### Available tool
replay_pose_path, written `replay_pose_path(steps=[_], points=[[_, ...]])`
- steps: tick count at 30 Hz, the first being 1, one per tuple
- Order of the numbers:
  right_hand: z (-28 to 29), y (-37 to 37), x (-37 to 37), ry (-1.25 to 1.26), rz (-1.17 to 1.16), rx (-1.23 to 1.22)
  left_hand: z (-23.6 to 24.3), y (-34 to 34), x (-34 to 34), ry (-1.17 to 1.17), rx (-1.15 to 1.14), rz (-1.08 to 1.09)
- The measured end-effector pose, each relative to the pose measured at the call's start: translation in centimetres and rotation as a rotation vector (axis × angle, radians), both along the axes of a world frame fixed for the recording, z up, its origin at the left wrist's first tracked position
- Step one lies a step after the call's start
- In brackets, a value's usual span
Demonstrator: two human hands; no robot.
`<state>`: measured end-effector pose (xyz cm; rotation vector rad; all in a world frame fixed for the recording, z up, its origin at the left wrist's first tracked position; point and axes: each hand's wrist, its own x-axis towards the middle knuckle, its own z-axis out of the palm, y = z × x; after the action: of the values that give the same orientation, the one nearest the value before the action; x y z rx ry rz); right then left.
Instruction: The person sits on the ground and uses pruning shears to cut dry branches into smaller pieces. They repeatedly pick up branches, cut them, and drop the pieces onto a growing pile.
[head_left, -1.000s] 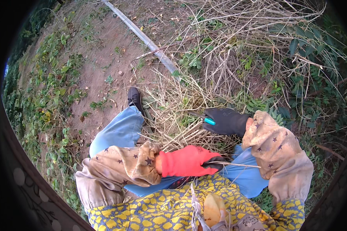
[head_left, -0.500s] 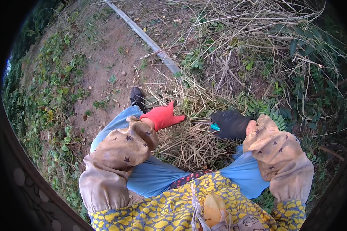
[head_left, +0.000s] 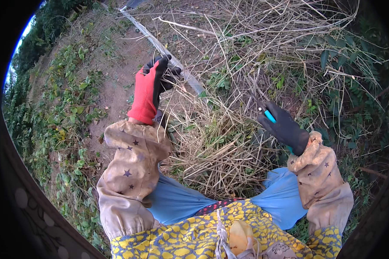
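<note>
My left hand, in a red and black glove, is raised over dry stalks near a pale metal pole; its bent fingers are apart, with thin stems among them. My right hand, in a dark glove, grips a teal-handled tool, its slim metal end pointing up-left toward the brush. A heap of cut dry stalks and grass lies between my legs, which are in blue trousers.
Tangled dry stems cover the upper right ground, with dark leafy plants along the right. Bare reddish soil runs left of the pole, beside low green weeds and darker bushes at the left edge.
My left hand has moved from low over the heap up and forward toward the pole, its fingers now upward. My right hand, still on the tool, has shifted right and tilted the tool upward.
</note>
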<state>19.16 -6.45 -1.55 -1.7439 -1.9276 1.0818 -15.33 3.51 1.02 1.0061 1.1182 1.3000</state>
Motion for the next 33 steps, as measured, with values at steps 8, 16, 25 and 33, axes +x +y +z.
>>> replay_pose_path(steps=[8, 16, 25, 33], points=[[2.2, 0.2, -1.0, 0.771, -0.313, -0.094, -1.7, 1.7, -0.6, -0.366, -0.034, 0.118], [2.3, 0.1, -2.0, 0.176, -0.136, 0.264, -2.4, 2.6, -0.2, -0.574, -0.107, 0.128], [3.7, -0.6, -5.6, 1.115, 0.011, -0.663, -4.0, 4.0, 2.9, -0.915, -0.257, -0.025], [2.4, 1.8, -6.0, 1.531, -0.072, -0.872, -3.5, 0.2, 8.4, -0.854, -0.132, -0.34]])
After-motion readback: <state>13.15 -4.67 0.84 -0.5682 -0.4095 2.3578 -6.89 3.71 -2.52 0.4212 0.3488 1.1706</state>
